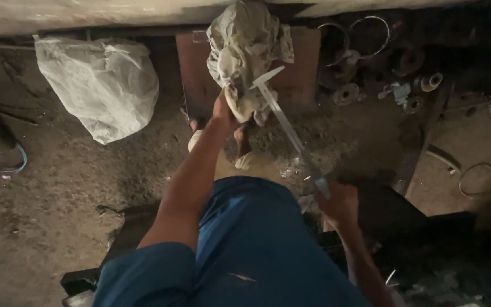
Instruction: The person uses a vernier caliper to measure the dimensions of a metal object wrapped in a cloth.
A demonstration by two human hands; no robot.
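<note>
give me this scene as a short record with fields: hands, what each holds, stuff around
left hand: left hand grips a crumpled dirty rag, pressed against the jaw end of the caliper
right hand: right hand holds the lower end of a metal vernier caliper, which slants up to the rag
clothing: blue trousers
floor: dusty workshop floor
left of hands: white plastic bag, blue ring
upper right: metal flanges and rings
behind rag: rusty brown plate

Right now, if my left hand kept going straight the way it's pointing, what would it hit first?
Your left hand points up the picture, already gripping the crumpled cloth. Beyond it the reddish-brown panel looks first in line, though depth is hard to judge here.
</note>
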